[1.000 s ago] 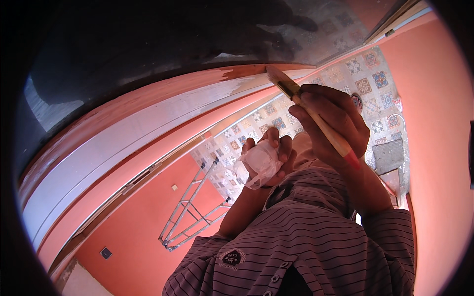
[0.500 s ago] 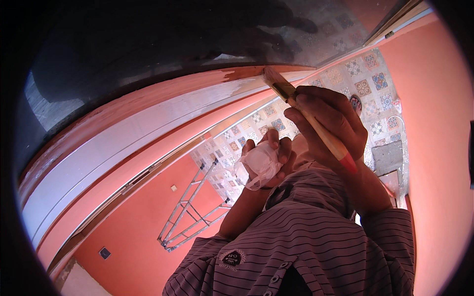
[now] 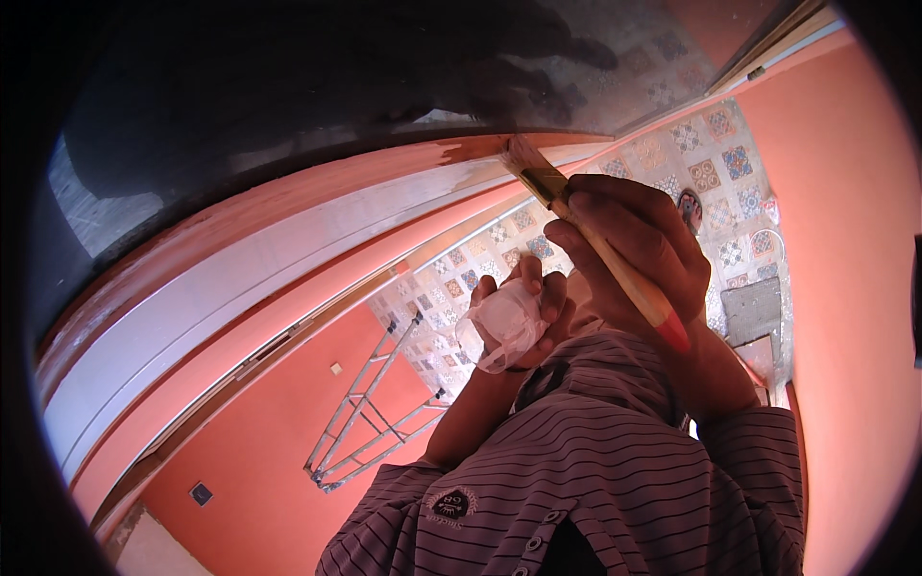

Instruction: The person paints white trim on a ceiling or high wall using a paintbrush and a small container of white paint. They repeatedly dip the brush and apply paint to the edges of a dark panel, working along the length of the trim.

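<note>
My right hand (image 3: 639, 245) grips a paintbrush (image 3: 615, 274) with a pale wooden handle and a red end. Its bristles (image 3: 521, 154) press against a curved band of moulding (image 3: 288, 240), white with salmon paint along its upper edge. My left hand (image 3: 533, 302) is raised in front of my chest and holds a small clear plastic container (image 3: 501, 326) with something whitish inside. The two hands are close together, left hand just below and left of the brush handle. My striped shirt (image 3: 595, 470) fills the lower middle.
A dark glossy surface (image 3: 288, 77) lies above the moulding. Salmon walls (image 3: 845, 288) stand on both sides. Far below are a patterned tile floor (image 3: 711, 173), a metal ladder frame (image 3: 365, 422), a grey block (image 3: 754, 307) and a small dark wall socket (image 3: 200, 493).
The brush tip has slid a little to the left along the moulding with my right hand. My left hand with the container has stayed in place.
</note>
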Demonstrator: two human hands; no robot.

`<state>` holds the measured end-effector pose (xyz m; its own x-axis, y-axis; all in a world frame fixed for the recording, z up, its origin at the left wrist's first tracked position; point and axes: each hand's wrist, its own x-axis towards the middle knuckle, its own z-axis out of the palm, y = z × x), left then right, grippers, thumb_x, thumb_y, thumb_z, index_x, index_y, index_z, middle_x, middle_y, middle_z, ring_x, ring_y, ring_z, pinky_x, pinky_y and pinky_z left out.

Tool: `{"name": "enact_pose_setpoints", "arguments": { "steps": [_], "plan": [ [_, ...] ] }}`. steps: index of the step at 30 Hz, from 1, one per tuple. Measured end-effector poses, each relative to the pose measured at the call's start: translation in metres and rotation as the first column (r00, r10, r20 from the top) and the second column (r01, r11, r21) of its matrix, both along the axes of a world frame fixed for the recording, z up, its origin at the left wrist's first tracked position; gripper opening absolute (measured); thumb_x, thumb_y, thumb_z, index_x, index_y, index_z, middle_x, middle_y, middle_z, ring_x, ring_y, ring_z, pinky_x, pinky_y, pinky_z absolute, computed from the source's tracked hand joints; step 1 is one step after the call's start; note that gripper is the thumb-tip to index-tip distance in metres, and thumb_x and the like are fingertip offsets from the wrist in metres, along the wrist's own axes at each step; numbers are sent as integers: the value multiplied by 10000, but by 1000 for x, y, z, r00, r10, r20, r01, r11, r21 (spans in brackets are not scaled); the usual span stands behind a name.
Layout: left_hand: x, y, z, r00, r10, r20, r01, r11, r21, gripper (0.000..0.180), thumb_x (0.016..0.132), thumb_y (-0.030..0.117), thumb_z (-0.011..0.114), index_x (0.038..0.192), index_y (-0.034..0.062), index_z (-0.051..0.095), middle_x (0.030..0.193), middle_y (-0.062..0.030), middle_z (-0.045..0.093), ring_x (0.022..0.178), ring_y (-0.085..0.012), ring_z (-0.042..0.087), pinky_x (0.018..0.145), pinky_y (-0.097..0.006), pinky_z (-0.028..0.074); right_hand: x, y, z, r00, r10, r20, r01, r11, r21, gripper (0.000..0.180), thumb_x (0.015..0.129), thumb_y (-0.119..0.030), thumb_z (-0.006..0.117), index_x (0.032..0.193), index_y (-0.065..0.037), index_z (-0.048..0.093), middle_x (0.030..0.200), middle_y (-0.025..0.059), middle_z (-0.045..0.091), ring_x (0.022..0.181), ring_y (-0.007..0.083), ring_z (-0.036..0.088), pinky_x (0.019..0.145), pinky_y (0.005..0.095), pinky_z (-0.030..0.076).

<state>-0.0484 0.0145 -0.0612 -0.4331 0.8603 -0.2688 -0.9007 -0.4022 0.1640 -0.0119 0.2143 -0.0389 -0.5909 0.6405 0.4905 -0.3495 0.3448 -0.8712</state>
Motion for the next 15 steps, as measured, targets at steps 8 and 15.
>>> {"name": "enact_pose_setpoints", "arguments": {
  "steps": [8, 15],
  "plan": [
    [-1, -1, -1, 1000, 9, -16, -9, 1000, -9, 567, 1061, 626, 534, 1154, 68, 563, 957, -170, 616, 648, -249, 607, 514, -303, 513, -3, 0, 7, 1000, 2, -20, -2, 1000, 4, 482, 800, 22, 913, 1229, -18, 696, 1189, 191, 721, 1047, 278, 767, 850, 341, 672],
    [0, -5, 2, 999, 26, 28, -24, 996, -83, 552, 1051, 632, 547, 1153, 90, 571, 954, -152, 623, 620, -250, 624, 526, -300, 501, -3, 2, 13, 1000, 19, -22, -19, 999, 27, 489, 797, 18, 919, 1229, -10, 692, 1182, 196, 721, 1030, 287, 772, 834, 345, 674]
  ]
}}
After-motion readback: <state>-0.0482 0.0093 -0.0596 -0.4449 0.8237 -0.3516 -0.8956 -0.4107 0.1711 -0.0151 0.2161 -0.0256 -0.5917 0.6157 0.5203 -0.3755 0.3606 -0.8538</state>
